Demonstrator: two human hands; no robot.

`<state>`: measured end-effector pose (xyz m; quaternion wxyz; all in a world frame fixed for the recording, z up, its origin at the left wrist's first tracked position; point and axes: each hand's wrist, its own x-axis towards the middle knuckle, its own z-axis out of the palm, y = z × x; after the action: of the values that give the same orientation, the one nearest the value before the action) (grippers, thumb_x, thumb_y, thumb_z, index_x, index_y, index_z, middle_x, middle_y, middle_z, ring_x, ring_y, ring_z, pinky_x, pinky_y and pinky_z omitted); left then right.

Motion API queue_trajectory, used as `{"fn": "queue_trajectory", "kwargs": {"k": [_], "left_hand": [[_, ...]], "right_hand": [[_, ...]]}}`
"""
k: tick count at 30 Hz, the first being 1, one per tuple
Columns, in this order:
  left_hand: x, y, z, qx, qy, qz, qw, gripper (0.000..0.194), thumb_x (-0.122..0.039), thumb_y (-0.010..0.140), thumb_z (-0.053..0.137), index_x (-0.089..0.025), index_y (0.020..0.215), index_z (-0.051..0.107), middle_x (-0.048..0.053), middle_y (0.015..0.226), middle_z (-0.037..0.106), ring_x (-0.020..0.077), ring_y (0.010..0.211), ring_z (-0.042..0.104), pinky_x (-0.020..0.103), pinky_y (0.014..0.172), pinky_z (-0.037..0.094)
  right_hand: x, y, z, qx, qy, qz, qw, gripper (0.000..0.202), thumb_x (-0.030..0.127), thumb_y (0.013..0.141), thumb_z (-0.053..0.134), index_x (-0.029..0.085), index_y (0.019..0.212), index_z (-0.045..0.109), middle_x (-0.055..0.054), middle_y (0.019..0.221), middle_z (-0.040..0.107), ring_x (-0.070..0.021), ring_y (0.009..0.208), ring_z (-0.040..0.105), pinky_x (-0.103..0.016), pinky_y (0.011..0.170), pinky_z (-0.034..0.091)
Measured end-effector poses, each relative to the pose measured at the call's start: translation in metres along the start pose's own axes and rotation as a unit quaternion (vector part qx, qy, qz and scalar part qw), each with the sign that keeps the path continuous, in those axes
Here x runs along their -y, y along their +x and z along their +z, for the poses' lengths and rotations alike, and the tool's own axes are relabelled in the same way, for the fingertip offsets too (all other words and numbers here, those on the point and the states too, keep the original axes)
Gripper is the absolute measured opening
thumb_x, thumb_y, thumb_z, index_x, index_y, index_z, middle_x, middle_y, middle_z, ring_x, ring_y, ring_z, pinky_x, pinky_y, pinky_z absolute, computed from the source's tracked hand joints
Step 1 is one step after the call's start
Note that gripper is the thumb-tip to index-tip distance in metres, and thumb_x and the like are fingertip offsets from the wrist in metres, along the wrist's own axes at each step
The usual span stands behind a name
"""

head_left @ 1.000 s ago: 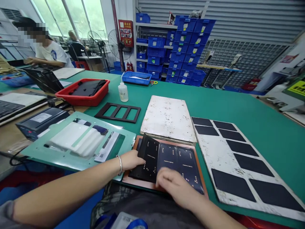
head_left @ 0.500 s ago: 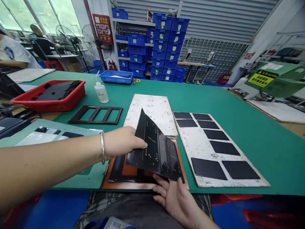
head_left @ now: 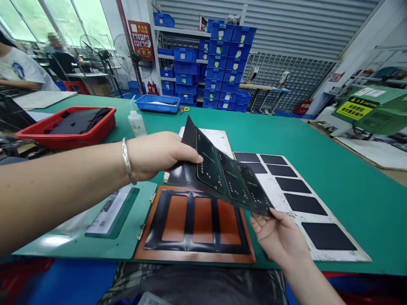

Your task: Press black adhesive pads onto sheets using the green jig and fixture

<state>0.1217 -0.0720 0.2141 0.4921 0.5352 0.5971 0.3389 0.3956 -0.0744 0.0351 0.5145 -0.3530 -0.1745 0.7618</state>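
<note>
Between both hands hangs a thin black sheet (head_left: 229, 178) with rounded rectangular outlines and rows of small holes, tilted and bowed in the air. My left hand (head_left: 168, 154), a bracelet on its wrist, pinches the sheet's left side with the thumb on top. My right hand (head_left: 280, 237) grips its lower right corner. Beneath lies an orange-brown board (head_left: 203, 257) bearing a black frame (head_left: 187, 220) with three rectangular windows. Hinged to its left is a pale green plate (head_left: 73, 250) with a cutout. The sheet partly hides a white scuffed board (head_left: 219, 137) behind it.
At right, another white board (head_left: 356, 255) carries several black rectangular pieces (head_left: 305, 204). A red tray (head_left: 68, 137) of black parts, a squeeze bottle (head_left: 137, 123), a blue tray (head_left: 155, 108) and scissors (head_left: 183, 109) stand farther back on the green table (head_left: 343, 178). A co-worker (head_left: 25, 70) sits at left.
Both hands have lifted the black sheet up and to the right, off the framed board, uncovering the frame's windows. My right hand has closed on the sheet's corner.
</note>
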Motion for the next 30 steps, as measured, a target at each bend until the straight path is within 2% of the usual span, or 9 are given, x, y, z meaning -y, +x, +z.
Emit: {"fn": "queue_trajectory", "kwargs": {"k": [3,6,9,12,14,17,24,27,30], "left_hand": [[0.001,0.016,-0.015,0.007,-0.015,-0.016,1.0,0.007,-0.019,0.063,0.065,-0.013,0.066,0.065,0.004,0.067,0.07,0.0159,0.061,0.063,0.027,0.059,0.052],[0.024,0.045,-0.033,-0.029,0.006,-0.03,0.999,0.013,-0.017,0.07,0.062,-0.008,0.078,0.063,0.004,0.072,0.069,0.0133,0.065,0.062,0.028,0.067,0.05],[0.066,0.08,-0.046,-0.046,0.057,-0.068,0.995,0.012,-0.02,0.077,0.06,-0.009,0.081,0.063,0.002,0.073,0.068,0.0117,0.065,0.061,0.026,0.067,0.049],[0.113,0.111,-0.051,-0.071,0.13,-0.129,0.981,0.015,-0.023,0.077,0.065,-0.009,0.082,0.062,0.004,0.078,0.066,0.0148,0.07,0.062,0.029,0.067,0.05],[0.14,0.125,-0.052,-0.083,0.179,-0.165,0.966,0.019,-0.028,0.082,0.062,-0.01,0.088,0.061,0.004,0.086,0.065,0.0156,0.075,0.062,0.032,0.068,0.051],[0.165,0.138,-0.052,-0.086,0.237,-0.193,0.948,0.024,-0.033,0.087,0.055,-0.013,0.099,0.059,0.005,0.097,0.062,0.0167,0.082,0.061,0.035,0.072,0.052],[0.174,0.149,-0.052,-0.082,0.335,-0.177,0.922,0.028,-0.039,0.087,0.054,-0.015,0.1,0.059,0.005,0.101,0.061,0.0191,0.088,0.06,0.037,0.077,0.05],[0.175,0.149,-0.054,-0.095,0.356,-0.162,0.915,0.03,-0.042,0.085,0.055,-0.015,0.095,0.06,0.005,0.096,0.063,0.0197,0.086,0.06,0.037,0.077,0.049],[0.165,0.136,-0.06,-0.13,0.362,-0.125,0.914,0.034,-0.045,0.08,0.056,-0.014,0.094,0.061,0.009,0.094,0.064,0.0252,0.09,0.06,0.034,0.076,0.046]], "right_hand": [[0.028,0.023,0.013,0.012,-0.067,-0.024,0.997,0.011,0.015,0.064,0.061,0.019,0.074,0.063,-0.004,0.071,0.07,-0.0183,0.065,0.067,-0.03,0.061,0.055],[0.041,0.061,0.024,-0.012,-0.193,-0.056,0.979,0.013,0.02,0.067,0.062,0.019,0.08,0.061,-0.003,0.068,0.068,-0.0165,0.057,0.065,-0.027,0.054,0.053],[0.033,0.107,0.031,-0.035,-0.374,-0.056,0.925,0.012,0.027,0.073,0.062,0.019,0.077,0.054,-0.001,0.064,0.064,-0.0142,0.053,0.062,-0.023,0.047,0.047],[0.016,0.144,0.032,-0.049,-0.496,-0.016,0.867,0.017,0.028,0.074,0.063,0.018,0.068,0.05,-0.002,0.052,0.059,-0.0113,0.039,0.052,-0.02,0.034,0.032],[0.008,0.161,0.029,-0.056,-0.548,0.008,0.835,0.02,0.027,0.075,0.062,0.018,0.064,0.048,-0.001,0.043,0.054,-0.0087,0.03,0.041,-0.02,0.03,0.022],[0.007,0.174,0.022,-0.051,-0.617,0.019,0.785,0.022,0.028,0.078,0.058,0.018,0.061,0.047,0.002,0.038,0.048,-0.0071,0.028,0.033,-0.021,0.033,0.019],[0.017,0.183,0.012,-0.034,-0.731,-0.03,0.68,0.031,0.035,0.079,0.054,0.02,0.054,0.044,0.003,0.043,0.045,-0.011,0.043,0.043,-0.023,0.047,0.03],[0.021,0.183,0.012,-0.037,-0.772,-0.041,0.633,0.03,0.041,0.079,0.052,0.02,0.058,0.051,0.0,0.052,0.053,-0.014,0.051,0.05,-0.025,0.051,0.034],[0.034,0.181,0.01,-0.072,-0.812,-0.057,0.576,0.031,0.046,0.08,0.049,0.019,0.071,0.059,-0.005,0.068,0.063,-0.0194,0.065,0.058,-0.029,0.059,0.039]]}}
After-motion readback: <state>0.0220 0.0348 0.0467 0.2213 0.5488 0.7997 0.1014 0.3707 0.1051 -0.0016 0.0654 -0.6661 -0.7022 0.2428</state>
